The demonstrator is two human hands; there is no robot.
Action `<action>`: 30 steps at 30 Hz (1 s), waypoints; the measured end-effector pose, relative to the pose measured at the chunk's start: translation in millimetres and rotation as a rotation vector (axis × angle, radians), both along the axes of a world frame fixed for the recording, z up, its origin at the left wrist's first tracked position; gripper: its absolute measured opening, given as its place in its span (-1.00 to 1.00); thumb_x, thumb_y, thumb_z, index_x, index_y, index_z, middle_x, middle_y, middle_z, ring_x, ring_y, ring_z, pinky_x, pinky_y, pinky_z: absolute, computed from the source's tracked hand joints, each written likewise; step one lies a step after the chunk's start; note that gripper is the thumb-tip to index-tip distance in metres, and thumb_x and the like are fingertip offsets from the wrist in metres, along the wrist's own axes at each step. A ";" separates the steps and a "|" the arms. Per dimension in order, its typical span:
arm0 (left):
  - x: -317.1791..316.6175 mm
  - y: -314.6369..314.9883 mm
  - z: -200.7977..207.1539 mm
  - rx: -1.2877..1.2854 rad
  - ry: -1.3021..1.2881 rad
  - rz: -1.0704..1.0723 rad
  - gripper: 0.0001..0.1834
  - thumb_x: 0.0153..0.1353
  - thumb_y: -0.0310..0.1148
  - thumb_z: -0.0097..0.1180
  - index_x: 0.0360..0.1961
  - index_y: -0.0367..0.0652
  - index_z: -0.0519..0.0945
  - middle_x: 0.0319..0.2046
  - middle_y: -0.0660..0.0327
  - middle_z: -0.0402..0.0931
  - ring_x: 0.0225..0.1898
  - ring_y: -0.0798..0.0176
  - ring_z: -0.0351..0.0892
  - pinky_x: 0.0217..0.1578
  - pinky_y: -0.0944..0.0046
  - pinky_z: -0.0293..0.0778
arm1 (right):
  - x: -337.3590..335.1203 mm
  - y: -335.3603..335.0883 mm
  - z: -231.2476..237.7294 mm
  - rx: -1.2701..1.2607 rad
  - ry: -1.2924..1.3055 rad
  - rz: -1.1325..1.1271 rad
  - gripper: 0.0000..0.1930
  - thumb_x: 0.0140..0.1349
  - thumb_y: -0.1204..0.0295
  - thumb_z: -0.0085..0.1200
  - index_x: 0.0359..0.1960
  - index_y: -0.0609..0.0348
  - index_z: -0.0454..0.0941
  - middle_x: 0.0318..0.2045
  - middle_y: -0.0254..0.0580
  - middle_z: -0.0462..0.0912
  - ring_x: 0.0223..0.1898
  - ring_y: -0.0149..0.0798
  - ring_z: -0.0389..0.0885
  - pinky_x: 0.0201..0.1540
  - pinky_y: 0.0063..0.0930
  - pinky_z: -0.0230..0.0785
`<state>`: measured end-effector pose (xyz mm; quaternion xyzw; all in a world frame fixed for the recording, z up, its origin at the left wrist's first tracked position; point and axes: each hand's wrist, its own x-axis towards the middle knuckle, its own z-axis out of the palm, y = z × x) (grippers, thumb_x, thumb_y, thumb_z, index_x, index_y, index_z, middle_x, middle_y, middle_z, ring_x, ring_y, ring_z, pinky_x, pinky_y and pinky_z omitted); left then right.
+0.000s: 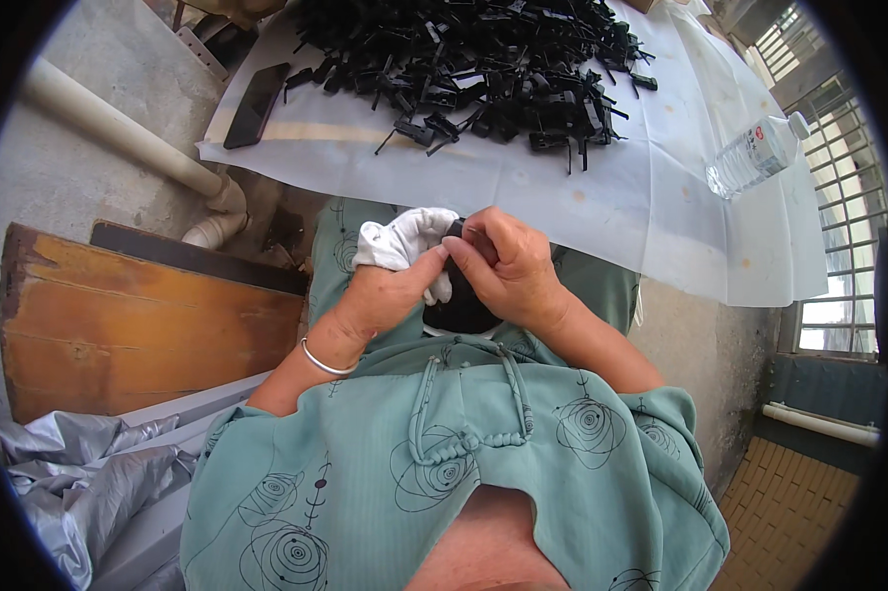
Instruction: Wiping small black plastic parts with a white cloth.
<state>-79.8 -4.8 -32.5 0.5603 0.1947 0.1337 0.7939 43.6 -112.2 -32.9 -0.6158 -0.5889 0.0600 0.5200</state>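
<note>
One left hand, white-gloved with thumb bare, is curling inward; cannot tell whether its fingers are gripping | one right hand is arching inward, thumb and forefinger pinching small black part | part is sitting between both hands' fingertips | black heap is lying beyond all fingers

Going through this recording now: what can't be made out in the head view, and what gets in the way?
All in the head view:
Small black piece: mostly hidden by the right hand and left hand; full shape unclear.
Left fingers: covered by the white glove.
Black item in the lap: partly behind the hands.
Pile of black parts: cut off by the top edge; lower pieces buried.
</note>
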 end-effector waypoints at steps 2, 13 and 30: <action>-3.9 1.2 2.5 0.172 0.003 -0.123 -0.74 0.19 -0.53 -0.04 -0.07 -0.22 0.37 -0.38 0.32 0.43 -0.55 0.55 0.36 -0.56 0.53 0.32 | 3.6 2.7 -9.6 -0.179 0.270 -0.153 -0.84 0.08 0.47 0.17 -0.47 0.22 0.42 -0.67 -0.42 0.32 -0.64 -0.56 0.19 -0.60 -0.64 0.13; -1.7 -12.5 -2.1 0.603 0.087 0.113 -0.76 0.09 -0.47 0.04 -0.19 -0.32 0.46 -0.44 0.21 0.50 -0.48 0.39 0.48 -0.44 0.37 0.44 | 4.8 -5.4 -5.0 -0.349 0.313 0.125 -0.71 0.31 0.35 -0.14 -0.54 0.28 0.37 -0.69 -0.24 0.29 -0.60 -0.43 0.17 -0.52 -0.50 0.19; 4.0 -1.3 -7.1 0.222 0.008 0.074 -0.68 0.18 -0.50 -0.04 -0.02 -0.29 0.30 -0.39 0.25 0.45 -0.49 0.54 0.33 -0.50 0.51 0.33 | 18.6 -14.7 -32.8 -0.304 0.269 0.085 -0.86 0.07 0.49 0.13 -0.32 0.25 0.54 -0.56 -0.24 0.50 -0.55 -0.43 0.40 -0.47 -0.56 0.29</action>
